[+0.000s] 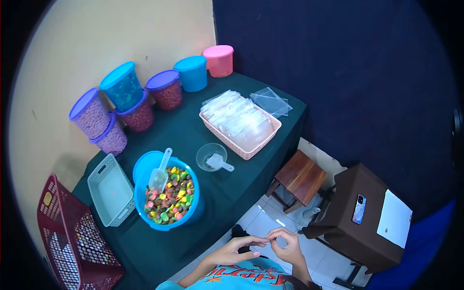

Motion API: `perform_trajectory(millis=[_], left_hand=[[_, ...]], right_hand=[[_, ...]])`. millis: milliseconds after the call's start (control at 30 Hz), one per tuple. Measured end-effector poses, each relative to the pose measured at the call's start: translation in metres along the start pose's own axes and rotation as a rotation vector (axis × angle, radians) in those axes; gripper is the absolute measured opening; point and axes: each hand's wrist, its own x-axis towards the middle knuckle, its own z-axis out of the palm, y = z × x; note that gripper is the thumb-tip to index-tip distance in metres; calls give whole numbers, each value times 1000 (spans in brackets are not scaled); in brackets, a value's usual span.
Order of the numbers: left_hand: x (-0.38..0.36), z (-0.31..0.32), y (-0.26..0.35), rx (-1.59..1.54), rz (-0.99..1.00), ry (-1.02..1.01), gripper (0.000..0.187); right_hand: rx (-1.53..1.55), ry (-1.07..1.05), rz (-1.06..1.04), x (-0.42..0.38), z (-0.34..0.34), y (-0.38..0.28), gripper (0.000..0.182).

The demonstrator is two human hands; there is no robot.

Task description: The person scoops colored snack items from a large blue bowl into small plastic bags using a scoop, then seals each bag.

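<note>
My left hand and my right hand meet at the fingertips in front of the printed turquoise shirt, beside the table edge. The left hand's fingers reach toward the right hand, and nothing can be made out between them. My right hand has its fingers curled together at the contact; whether it holds something small is unclear. On the green-covered table, a blue tub holds colourful candies with a clear scoop resting on them. A clear bowl with a small scoop stands nearby.
A pink basket holds clear plastic packets. An empty pale green basket and maroon basket stand left. Lidded containers line the wall. Right are a wooden stool and a brown-covered table with a phone.
</note>
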Motion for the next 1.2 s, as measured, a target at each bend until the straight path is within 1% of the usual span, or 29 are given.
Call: perform_trajectory(millis=[67,133,233,300,367,400,433,500,533,633,733,767,800,833,900,933,967,1033,1067,1100,1133,1167,1200], left_hand=[[15,-14,-4,-72,21,-22,41],[34,-32,-8,-128,-31,-84,42],[67,-65,-10,-107,5,-97,42],[85,-88,-10,-168,15,-70,40],[98,-104,-20,-216,-3,45,38],[102,-113,-21,-176,44,79,36],[105,-119,-16,-196,58,103,35],[108,-128,-22,-304,23,160,36],[108,-130,-21,-317,12,175,36],[110,-142,-15,-289,13,259,36],[110,-152,-6,-267,-29,314,35],[110,-157,2,-144,-42,287,33],[109,-160,6,-22,-60,259,31],[107,-161,4,-32,-65,285,31],[105,-165,0,30,63,522,27],[102,-166,1,4,44,636,24],[100,-165,0,-40,44,742,23],[102,-161,4,-127,36,924,22],[107,-159,6,-113,59,984,21],[113,-155,9,-164,56,1011,25],[121,-152,13,-166,81,1049,23],[130,-148,17,-162,101,1086,22],[140,-145,20,-154,92,1087,22]], right_hand=[[7,-1,11,17,-6,8,14],[-10,-32,47,36,-11,20,14],[-60,-58,84,75,-18,44,14],[-40,-49,97,106,-16,53,13],[-36,-82,114,131,-14,65,12],[-25,-136,144,143,-14,67,12],[-24,-148,168,153,-13,70,12],[-15,-206,123,172,-9,75,13],[3,-236,188,179,-7,77,13],[13,-299,163,201,-1,84,14],[42,-397,171,227,2,87,14],[56,-444,176,237,1,88,13],[40,-528,110,245,-3,93,12],[77,-530,90,255,-6,99,12],[53,-537,131,276,-16,105,12],[29,-530,136,288,-22,108,12],[55,-491,46,300,-24,116,12],[-30,-517,91,325,-38,126,12],[-97,-489,42,338,-40,131,11],[-160,-457,-14,354,-42,138,9],[-270,-502,-7,367,-46,145,11],[-246,-520,-7,379,-46,149,11],[-351,-483,-96,390,-45,153,12]])
